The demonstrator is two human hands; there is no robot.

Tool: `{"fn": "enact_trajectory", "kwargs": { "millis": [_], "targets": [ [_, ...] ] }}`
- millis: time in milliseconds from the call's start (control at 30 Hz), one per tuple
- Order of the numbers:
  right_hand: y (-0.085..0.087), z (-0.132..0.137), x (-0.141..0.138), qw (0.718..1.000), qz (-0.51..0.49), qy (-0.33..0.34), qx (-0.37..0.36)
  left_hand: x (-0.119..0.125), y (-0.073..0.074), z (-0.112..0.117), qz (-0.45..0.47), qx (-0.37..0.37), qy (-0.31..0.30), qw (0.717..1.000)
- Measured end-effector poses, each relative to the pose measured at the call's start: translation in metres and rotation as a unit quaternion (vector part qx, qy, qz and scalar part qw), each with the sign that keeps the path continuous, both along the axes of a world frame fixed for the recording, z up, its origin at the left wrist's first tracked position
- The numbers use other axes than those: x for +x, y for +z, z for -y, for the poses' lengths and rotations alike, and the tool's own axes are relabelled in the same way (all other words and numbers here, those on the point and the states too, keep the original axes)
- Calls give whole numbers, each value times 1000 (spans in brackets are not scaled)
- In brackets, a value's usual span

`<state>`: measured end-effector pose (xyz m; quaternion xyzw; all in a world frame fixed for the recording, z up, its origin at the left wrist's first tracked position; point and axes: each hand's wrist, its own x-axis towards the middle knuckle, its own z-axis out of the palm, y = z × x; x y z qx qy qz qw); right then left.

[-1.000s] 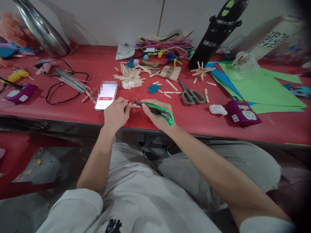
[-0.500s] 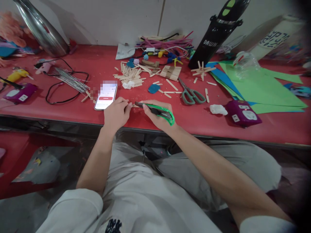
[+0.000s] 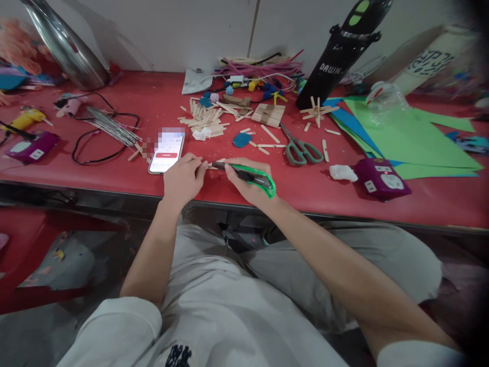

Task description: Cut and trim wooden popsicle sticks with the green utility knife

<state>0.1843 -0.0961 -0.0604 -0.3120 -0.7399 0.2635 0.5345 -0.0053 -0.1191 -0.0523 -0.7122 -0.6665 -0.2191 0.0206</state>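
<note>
In my right hand (image 3: 250, 186) is a green and black utility knife (image 3: 252, 176), its tip pointing left toward my other hand. The fingers are wrapped around its handle, low over the table's front. My left hand (image 3: 184, 176) is closed, thumb and fingers pinched together on a small wooden craft stick (image 3: 214, 166). Part of that stick shows at the fingertips, by the blade; the rest is hidden by the hand. Just behind my left hand lies a phone (image 3: 165, 155) with a lit screen.
Scissors (image 3: 303, 152), a pile of craft sticks (image 3: 204, 120) and a blue piece (image 3: 242, 139) lie beyond my hands on the red table (image 3: 126, 181). A purple box (image 3: 383, 179) and green paper sheets (image 3: 424, 135) are at right. Metal wires (image 3: 112, 126) and a black cable lie left.
The knife in my right hand has shifted very slightly, and a little more of the stick shows beside its tip. My left hand holds its place.
</note>
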Motion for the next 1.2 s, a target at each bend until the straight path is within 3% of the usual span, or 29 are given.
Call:
{"fn": "enact_trajectory", "kwargs": {
  "millis": [1200],
  "targets": [
    [-1,-2,-2,999,-33,16,22,-2,-2,-1,-13,8,3,1000]
  ]
}}
